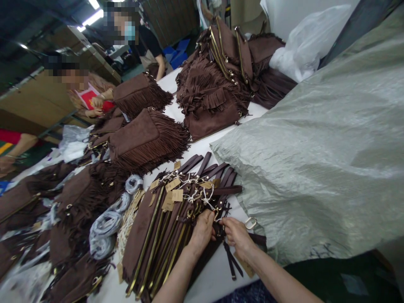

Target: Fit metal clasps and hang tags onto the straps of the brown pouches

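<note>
Both hands meet over the right end of a row of brown suede bags [143, 235] with gold zippers, standing packed side by side. My left hand [202, 229] is closed at the hardware end of the nearest bag, beside a small gold clasp [216, 213]. Pinched close by, my right hand [236, 235] seems to have a thin white string between thumb and finger. Below it hangs a dark tassel [232, 263], and a silver-coloured oval ring [251, 223] lies just beyond it. Kraft paper tags [172, 184] on white strings rest over the bags.
More fringed brown bags [135, 139] are piled ahead and to the left. Rolled clear plastic [104, 229] lies beside the row. A large pale woven sheet [315, 160] covers the right side. Two people [148, 46] [94, 94] stand across the table; another person's arm [19, 147] shows far left.
</note>
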Available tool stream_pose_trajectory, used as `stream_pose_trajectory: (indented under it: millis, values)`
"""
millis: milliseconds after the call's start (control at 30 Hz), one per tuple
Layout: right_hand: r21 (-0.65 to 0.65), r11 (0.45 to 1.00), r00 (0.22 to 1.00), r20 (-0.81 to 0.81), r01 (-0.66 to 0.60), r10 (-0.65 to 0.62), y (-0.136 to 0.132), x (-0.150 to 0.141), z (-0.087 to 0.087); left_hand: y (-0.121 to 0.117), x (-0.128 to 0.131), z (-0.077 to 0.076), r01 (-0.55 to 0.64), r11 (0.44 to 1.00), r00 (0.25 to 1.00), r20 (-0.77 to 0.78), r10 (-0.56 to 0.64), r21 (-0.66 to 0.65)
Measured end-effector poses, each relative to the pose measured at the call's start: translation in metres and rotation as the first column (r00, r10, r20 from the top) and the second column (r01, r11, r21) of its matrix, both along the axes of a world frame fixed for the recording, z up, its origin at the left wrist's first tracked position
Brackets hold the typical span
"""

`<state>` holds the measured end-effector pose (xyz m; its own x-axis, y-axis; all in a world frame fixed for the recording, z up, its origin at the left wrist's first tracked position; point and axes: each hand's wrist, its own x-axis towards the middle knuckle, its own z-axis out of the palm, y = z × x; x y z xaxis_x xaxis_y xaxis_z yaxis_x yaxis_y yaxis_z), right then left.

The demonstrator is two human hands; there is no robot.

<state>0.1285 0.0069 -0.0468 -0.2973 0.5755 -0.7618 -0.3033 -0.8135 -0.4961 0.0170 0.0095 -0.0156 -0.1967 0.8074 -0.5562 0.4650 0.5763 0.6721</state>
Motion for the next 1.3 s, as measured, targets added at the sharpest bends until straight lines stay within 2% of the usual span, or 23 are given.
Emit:
stream_pose_trajectory:
  millis: [367, 767, 967, 1100, 1200, 1300]
  values:
    - [0.0, 1.0, 1.0, 0.0, -0.007, 0.007, 0.003, -0.001, 0.002, -0.002, -0.001, 0.0, 0.003, 1.0, 1.0, -0.002, -0.003, -0.004]
    - [0.026, 0.987, 0.988, 0.008, -0.157, 0.156, 0.008, 0.002, 0.001, -0.001, 0.001, 0.003, 0.005, 1.0, 1.0, -0.01, -0.005, -0.001]
    - [0.108, 0.96, 0.966, 0.051, -0.259, 0.255, 0.011, 0.001, 0.001, -0.001, -0.001, 0.001, 0.019, 1.0, 1.0, -0.006, -0.019, 0.017]
    - [0.272, 0.904, 0.942, 0.149, -0.33, 0.3, 0.015, 0.0, -0.002, -0.001, -0.002, -0.001, 0.021, 1.0, 1.0, 0.006, -0.021, 0.018]
    - [0.455, 0.805, 0.922, 0.255, -0.381, 0.292, 0.016, 0.002, -0.007, -0.002, -0.002, -0.002, 0.031, 0.999, 0.999, 0.014, -0.032, 0.014]
    - [0.568, 0.699, 0.898, 0.334, -0.435, 0.287, 0.015, 0.003, -0.011, -0.002, -0.003, -0.001, 0.05, 0.999, 0.999, 0.016, -0.05, 0.012]
